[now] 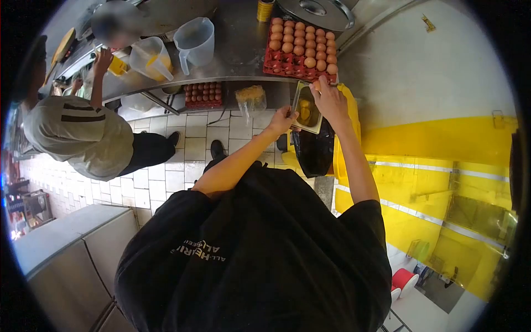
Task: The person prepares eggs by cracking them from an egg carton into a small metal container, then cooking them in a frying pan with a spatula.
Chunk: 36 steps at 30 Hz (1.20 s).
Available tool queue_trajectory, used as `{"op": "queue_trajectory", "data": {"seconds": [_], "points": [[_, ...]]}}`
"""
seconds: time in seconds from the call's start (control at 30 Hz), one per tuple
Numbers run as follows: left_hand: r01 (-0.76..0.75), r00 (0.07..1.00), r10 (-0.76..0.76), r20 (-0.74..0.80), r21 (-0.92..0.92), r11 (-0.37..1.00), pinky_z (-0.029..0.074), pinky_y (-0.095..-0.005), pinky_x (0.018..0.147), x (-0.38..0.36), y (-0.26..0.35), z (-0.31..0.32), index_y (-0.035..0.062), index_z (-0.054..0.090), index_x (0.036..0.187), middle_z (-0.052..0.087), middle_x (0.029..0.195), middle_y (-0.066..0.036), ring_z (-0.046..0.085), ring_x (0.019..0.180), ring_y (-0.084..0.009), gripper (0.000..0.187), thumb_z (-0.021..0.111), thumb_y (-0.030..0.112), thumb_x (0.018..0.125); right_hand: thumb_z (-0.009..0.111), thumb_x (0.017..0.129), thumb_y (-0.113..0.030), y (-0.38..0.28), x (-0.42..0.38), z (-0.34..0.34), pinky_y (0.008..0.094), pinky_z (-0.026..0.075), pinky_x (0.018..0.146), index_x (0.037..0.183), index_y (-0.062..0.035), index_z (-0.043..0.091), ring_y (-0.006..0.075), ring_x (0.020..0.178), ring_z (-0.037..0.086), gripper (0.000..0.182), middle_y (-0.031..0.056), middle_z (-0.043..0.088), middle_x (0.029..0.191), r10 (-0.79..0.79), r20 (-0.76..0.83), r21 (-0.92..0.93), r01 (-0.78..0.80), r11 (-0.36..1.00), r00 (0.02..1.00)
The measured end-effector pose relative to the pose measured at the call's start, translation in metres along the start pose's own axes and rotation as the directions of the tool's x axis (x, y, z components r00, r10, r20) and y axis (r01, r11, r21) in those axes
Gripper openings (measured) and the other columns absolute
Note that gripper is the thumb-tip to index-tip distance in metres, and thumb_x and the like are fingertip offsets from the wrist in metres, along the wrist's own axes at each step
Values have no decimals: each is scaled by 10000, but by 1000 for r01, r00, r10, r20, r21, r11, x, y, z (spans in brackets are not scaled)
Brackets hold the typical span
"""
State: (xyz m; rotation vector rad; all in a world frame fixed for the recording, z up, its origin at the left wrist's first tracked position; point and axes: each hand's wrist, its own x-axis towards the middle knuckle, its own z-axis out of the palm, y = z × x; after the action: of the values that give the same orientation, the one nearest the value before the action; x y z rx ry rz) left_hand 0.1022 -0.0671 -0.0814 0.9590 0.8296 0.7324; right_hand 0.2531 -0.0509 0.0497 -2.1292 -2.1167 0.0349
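Note:
My left hand (pixel 283 119) grips the near left side of a small rectangular metal pan (pixel 310 128). Yellow egg yolks (pixel 305 110) lie inside the pan. Over the pan's far right rim, my right hand (pixel 331 102) has its fingers closed around a brown egg (pixel 317 86), mostly covered by the fingers. Just beyond, on the steel counter, a red egg tray (pixel 286 70) bears several rows of brown eggs (pixel 299 41), and some of its front pockets hold no whole egg.
A black-lined yellow bin (pixel 315 152) stands below the pan. Two clear plastic jugs (pixel 194 41) (pixel 152 58) and a large metal lid (pixel 315 12) are on the counter. A lower shelf holds another egg tray (pixel 203 95) and a bagged yellow item (pixel 250 98). Another person (pixel 72 135) works at left.

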Motion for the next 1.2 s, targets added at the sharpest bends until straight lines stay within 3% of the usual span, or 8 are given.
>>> {"op": "queue_trajectory", "data": {"seconds": [0.07,0.17,0.27,0.5,0.63,0.67,0.87,1.2], "points": [[-2,1000,2,-10,-18,1000,615,-328,625,1,-1,0,52,376,812,366,765,-19,461,640,-114,224,499,166,960,520,919,-359,7,1,10,460,517,699,1205,-80,499,382,818,640,400,217,639,874,20,-5,8,-19,1000,1000],[-20,1000,20,-22,-10,1000,615,-323,623,1,3,1,34,404,849,382,785,-27,472,649,-121,180,500,141,956,602,890,-286,34,3,59,417,507,713,1141,-64,526,344,807,636,343,181,626,907,-40,-80,530,77,844,996],[-22,999,22,-32,-8,1000,617,-306,637,2,-1,-4,8,427,910,401,797,-37,483,662,-131,161,512,139,949,689,832,-233,39,-15,63,353,484,732,1072,-55,552,266,781,601,328,144,592,935,212,-21,872,-86,482,977],[75,995,-72,-72,40,996,502,-337,566,-6,6,-26,75,447,959,442,838,-13,627,805,-163,165,522,223,959,686,815,-265,73,-51,175,437,428,901,1216,2,457,345,1056,535,534,208,556,1123,512,-113,451,-415,790,852],[177,977,-175,-124,3,984,420,-344,479,-26,43,-32,110,440,967,466,858,3,660,767,-174,195,528,283,956,605,836,-256,70,-39,241,549,227,1070,1409,-2,152,573,1272,216,773,415,76,1402,584,133,363,-587,723,801],[199,970,-197,-141,4,980,388,-337,430,-31,49,-37,120,440,979,476,868,7,665,745,-180,208,530,306,954,584,849,-246,59,-45,230,547,234,1073,1403,4,179,547,1321,131,731,412,118,1399,647,171,424,-648,633,743],[29,960,-106,-260,-283,959,509,-336,510,-67,96,-76,97,482,965,469,849,10,584,669,-129,199,539,287,949,644,819,-242,49,-73,268,459,366,968,1142,31,528,401,1102,472,439,234,547,1144,490,-129,556,-346,755,862],[-320,784,58,-618,-322,891,562,-306,531,-117,217,-213,13,525,1045,538,762,-32,584,601,-144,234,503,229,958,599,852,-223,22,-153,321,380,484,633,836,9,630,317,655,601,235,166,619,725,255,59,530,-247,811,965]]}}
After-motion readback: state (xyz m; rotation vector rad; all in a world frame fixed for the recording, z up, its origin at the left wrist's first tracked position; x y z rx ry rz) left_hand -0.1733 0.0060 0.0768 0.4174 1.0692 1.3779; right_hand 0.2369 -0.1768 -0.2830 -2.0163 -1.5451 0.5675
